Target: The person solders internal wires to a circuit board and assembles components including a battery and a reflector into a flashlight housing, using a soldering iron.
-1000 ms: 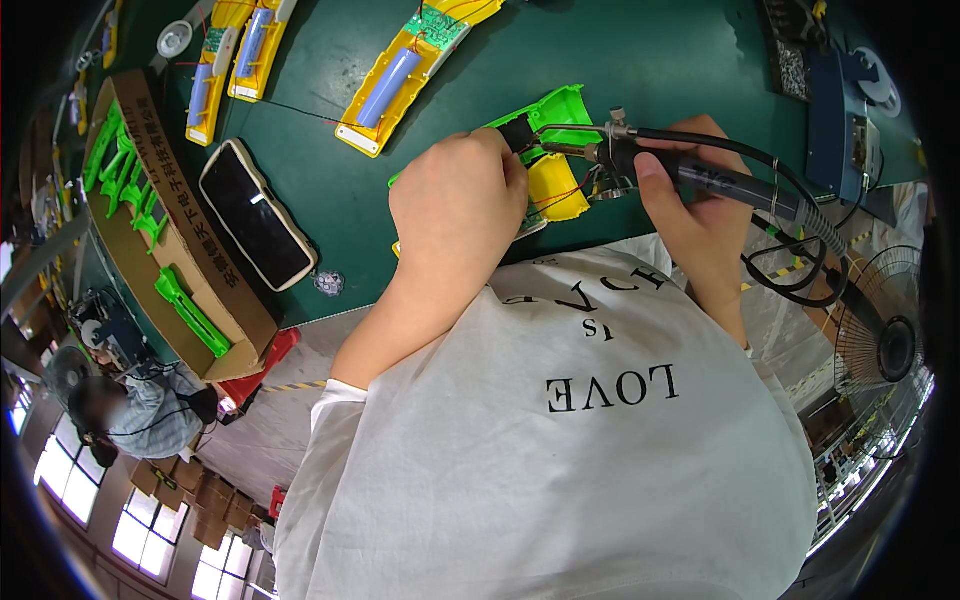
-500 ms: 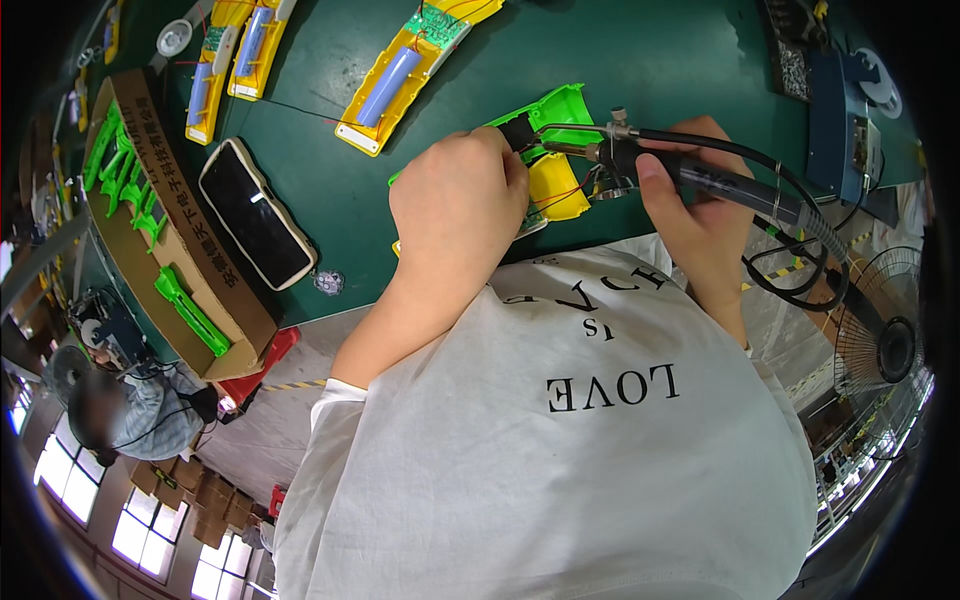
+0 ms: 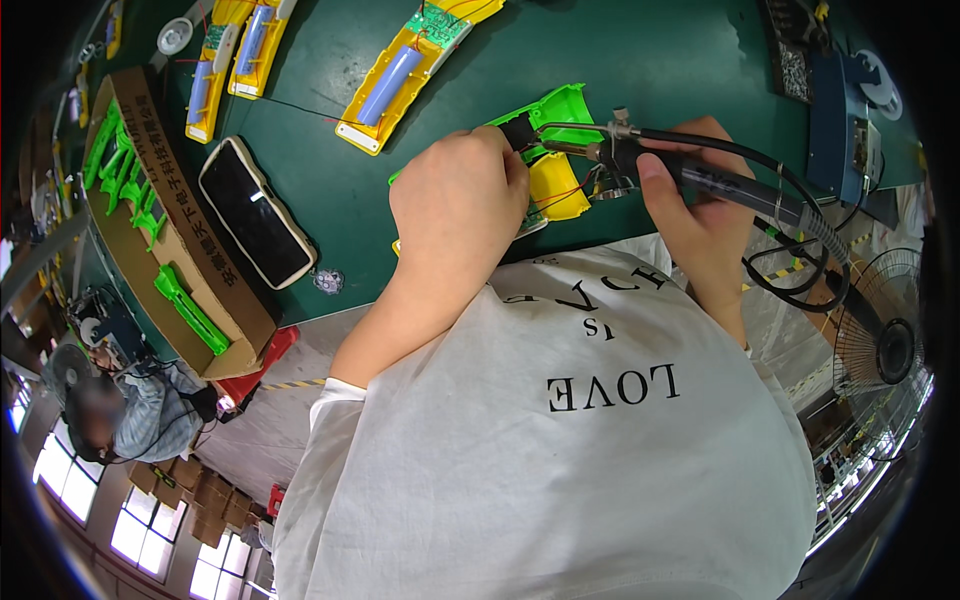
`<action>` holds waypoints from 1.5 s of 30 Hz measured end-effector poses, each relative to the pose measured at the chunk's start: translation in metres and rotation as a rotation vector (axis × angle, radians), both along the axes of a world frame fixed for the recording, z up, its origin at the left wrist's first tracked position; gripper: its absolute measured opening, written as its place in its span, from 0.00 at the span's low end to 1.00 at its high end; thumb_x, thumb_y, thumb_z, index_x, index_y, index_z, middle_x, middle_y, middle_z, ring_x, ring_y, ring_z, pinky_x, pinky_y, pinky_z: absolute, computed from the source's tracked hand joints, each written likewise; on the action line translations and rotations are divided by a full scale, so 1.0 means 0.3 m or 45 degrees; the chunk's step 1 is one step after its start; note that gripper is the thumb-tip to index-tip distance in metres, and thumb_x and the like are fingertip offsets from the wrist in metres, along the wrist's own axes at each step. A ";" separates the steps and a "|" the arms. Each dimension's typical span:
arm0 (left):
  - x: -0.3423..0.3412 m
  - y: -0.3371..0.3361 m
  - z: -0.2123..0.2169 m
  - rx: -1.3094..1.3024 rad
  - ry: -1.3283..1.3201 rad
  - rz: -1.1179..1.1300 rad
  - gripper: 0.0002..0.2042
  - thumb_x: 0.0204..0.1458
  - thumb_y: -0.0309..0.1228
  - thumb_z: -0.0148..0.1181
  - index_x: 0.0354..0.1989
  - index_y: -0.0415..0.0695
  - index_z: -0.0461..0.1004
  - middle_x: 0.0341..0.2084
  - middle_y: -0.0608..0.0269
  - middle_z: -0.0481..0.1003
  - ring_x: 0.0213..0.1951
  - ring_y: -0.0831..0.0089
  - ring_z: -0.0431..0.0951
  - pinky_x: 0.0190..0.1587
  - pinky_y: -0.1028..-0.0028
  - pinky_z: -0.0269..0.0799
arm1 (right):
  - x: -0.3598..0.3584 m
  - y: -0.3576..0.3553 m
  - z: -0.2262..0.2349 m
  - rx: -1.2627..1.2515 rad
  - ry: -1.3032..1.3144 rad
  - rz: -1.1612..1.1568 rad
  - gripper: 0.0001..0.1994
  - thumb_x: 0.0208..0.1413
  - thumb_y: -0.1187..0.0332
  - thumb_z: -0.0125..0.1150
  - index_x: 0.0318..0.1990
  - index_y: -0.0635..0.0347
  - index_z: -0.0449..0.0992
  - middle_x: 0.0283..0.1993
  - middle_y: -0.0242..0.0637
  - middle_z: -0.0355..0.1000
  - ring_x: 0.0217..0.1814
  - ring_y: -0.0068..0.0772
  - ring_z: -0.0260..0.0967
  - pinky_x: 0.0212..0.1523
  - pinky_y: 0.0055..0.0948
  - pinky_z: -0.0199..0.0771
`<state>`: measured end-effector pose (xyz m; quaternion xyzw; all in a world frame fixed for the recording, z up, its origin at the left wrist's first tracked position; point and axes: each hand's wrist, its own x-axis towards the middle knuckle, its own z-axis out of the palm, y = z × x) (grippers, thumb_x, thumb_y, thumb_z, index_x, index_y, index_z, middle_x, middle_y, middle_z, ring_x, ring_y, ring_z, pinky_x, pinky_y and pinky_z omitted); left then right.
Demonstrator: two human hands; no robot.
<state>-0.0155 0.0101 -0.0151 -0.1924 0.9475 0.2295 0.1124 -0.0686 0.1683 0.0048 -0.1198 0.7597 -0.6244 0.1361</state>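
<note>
My right hand (image 3: 702, 185) is wrapped round the black handle of a soldering iron (image 3: 690, 168) fitted with a wire-feed tube. The iron's tip points left, at a small black part (image 3: 517, 131) in a green plastic shell (image 3: 565, 105). My left hand (image 3: 458, 200) is closed beside that part, its fingertips hidden behind the back of the hand, so what they pinch does not show. Under the iron lies a yellow shell (image 3: 560, 188) with a thin red wire across it. Part of the green shell is covered by my left hand.
Yellow shells (image 3: 350, 133) with blue cylindrical batteries and green boards lie beyond and to the left. A phone (image 3: 258, 213) lies left of my arm, beside a cardboard box (image 3: 190, 225) of green shells. A blue machine (image 3: 838, 125) stands at right, a fan (image 3: 890, 345) below it.
</note>
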 end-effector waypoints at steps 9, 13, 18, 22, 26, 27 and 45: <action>0.003 0.000 -0.001 0.000 0.022 -0.001 0.05 0.38 0.30 0.55 0.21 0.43 0.73 0.16 0.61 0.72 0.21 0.63 0.72 0.24 0.70 0.67 | -0.008 0.015 -0.005 0.105 0.104 0.038 0.04 0.41 0.79 0.56 0.27 0.68 0.70 0.23 0.27 0.62 0.19 0.12 0.55 0.18 0.12 0.53; 0.002 -0.001 -0.001 -0.003 0.023 -0.006 0.05 0.37 0.30 0.55 0.21 0.43 0.73 0.16 0.61 0.72 0.21 0.63 0.72 0.24 0.70 0.66 | -0.010 0.018 0.001 0.066 0.081 0.014 0.04 0.41 0.79 0.56 0.28 0.66 0.70 0.25 0.28 0.63 0.24 0.14 0.56 0.25 0.13 0.54; 0.003 -0.004 -0.006 0.004 0.033 -0.008 0.05 0.37 0.30 0.55 0.21 0.43 0.73 0.15 0.61 0.71 0.21 0.63 0.72 0.23 0.70 0.66 | -0.016 0.024 -0.012 0.029 0.149 -0.018 0.05 0.40 0.79 0.58 0.28 0.67 0.70 0.24 0.27 0.63 0.21 0.12 0.57 0.19 0.12 0.53; 0.004 -0.005 -0.007 0.017 0.044 -0.010 0.05 0.37 0.30 0.55 0.21 0.43 0.73 0.15 0.61 0.71 0.20 0.63 0.72 0.23 0.70 0.66 | -0.019 0.032 -0.013 0.011 0.116 -0.056 0.05 0.40 0.79 0.57 0.28 0.66 0.70 0.24 0.27 0.63 0.21 0.11 0.57 0.20 0.11 0.53; 0.007 -0.006 -0.009 0.028 0.057 -0.010 0.05 0.37 0.30 0.55 0.22 0.43 0.73 0.15 0.61 0.71 0.20 0.63 0.71 0.23 0.70 0.66 | -0.021 0.034 -0.011 0.030 0.095 -0.087 0.05 0.40 0.78 0.57 0.28 0.66 0.70 0.23 0.26 0.63 0.22 0.11 0.56 0.20 0.10 0.53; 0.008 -0.008 -0.008 0.048 0.067 -0.012 0.05 0.38 0.30 0.55 0.22 0.43 0.73 0.15 0.61 0.70 0.20 0.63 0.71 0.23 0.70 0.65 | -0.021 0.035 -0.013 0.029 0.096 -0.088 0.05 0.40 0.78 0.57 0.28 0.66 0.70 0.23 0.26 0.63 0.22 0.11 0.56 0.20 0.10 0.53; 0.002 -0.170 0.012 0.071 0.367 -0.300 0.12 0.38 0.26 0.58 0.34 0.39 0.68 0.27 0.57 0.70 0.32 0.65 0.70 0.34 0.71 0.65 | -0.059 0.098 -0.020 -0.039 0.302 -0.265 0.05 0.41 0.79 0.56 0.29 0.67 0.70 0.28 0.28 0.63 0.27 0.15 0.58 0.27 0.12 0.57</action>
